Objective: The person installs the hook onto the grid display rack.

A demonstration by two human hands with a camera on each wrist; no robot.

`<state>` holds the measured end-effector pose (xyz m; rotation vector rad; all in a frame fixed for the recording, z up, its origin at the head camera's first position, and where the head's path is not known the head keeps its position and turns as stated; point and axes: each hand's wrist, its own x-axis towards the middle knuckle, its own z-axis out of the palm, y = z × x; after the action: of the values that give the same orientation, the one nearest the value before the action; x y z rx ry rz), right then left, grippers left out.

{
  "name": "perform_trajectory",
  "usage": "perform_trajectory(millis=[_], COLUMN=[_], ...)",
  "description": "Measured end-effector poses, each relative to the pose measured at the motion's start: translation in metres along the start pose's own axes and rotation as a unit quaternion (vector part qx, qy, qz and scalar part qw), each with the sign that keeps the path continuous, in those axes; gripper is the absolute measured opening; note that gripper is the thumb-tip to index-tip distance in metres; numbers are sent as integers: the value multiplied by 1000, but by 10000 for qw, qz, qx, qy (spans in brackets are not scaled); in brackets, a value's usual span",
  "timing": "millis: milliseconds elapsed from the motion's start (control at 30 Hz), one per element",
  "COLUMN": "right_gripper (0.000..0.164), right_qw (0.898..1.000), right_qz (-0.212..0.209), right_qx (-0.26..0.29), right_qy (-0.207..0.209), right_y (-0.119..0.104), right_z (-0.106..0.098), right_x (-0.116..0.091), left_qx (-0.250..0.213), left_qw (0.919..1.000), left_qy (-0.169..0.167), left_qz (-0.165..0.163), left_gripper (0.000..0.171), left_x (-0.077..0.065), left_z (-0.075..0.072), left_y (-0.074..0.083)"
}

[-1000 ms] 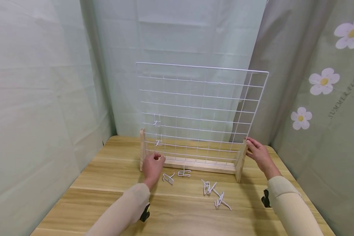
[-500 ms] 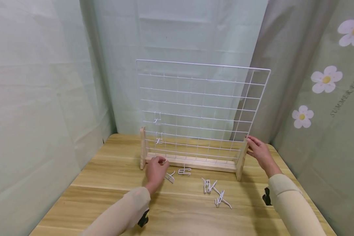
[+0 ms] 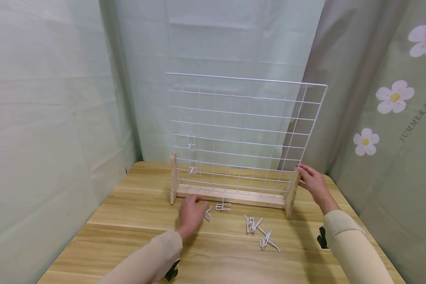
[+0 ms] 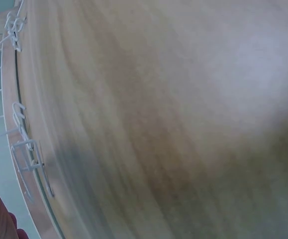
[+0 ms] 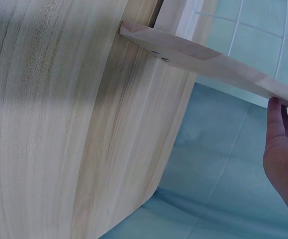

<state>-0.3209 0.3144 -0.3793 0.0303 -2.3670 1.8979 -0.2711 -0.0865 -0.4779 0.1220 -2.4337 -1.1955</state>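
A white wire grid (image 3: 269, 81) stands upright in a wooden stand (image 3: 230, 196). My right hand (image 3: 314, 186) holds the top of the stand's right end post (image 3: 291, 199), fingertips against the wood in the right wrist view. In front of the stand's left part, my left hand (image 3: 192, 215) is low over the table, thumb and fingers bent with a gap between them. Just right of its fingers lies a white wire hook (image 3: 208, 215), partly covered by the hand in the head view. Another wire hook (image 3: 223, 207) lies beside the base. Two hooks hang on the grid, the lower hook (image 3: 193, 170) beneath the upper hook (image 3: 191, 146).
Several more wire hooks (image 3: 252, 225) lie in a loose cluster on the wooden table (image 3: 213, 260), right of centre. Pale fabric (image 3: 213, 39) hangs behind and at both sides, printed with flowers (image 3: 395, 97) on the right.
My left hand has moved down and right, from beside the stand's base to the nearest loose hook. The right hand stays on the end post.
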Motion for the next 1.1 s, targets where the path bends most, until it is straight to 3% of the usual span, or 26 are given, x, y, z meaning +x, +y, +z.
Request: perform_trajectory(millis=[333, 867, 1100], right_gripper=[62, 66, 66], right_qw=[9999, 10000, 10000], right_qz=[99, 13, -26], right_qx=[-94, -37, -48], right_qy=[38, -28, -65], right_y=[-2, 1, 5], right_z=[0, 0, -1], right_x=[0, 0, 2], left_qx=[163, 549, 581], left_qw=[9995, 9984, 9978], left_qy=[108, 125, 220], left_qz=[228, 90, 218], left_gripper=[20, 22, 24], left_x=[-6, -19, -22], left_z=[6, 15, 18], left_y=[-4, -6, -10])
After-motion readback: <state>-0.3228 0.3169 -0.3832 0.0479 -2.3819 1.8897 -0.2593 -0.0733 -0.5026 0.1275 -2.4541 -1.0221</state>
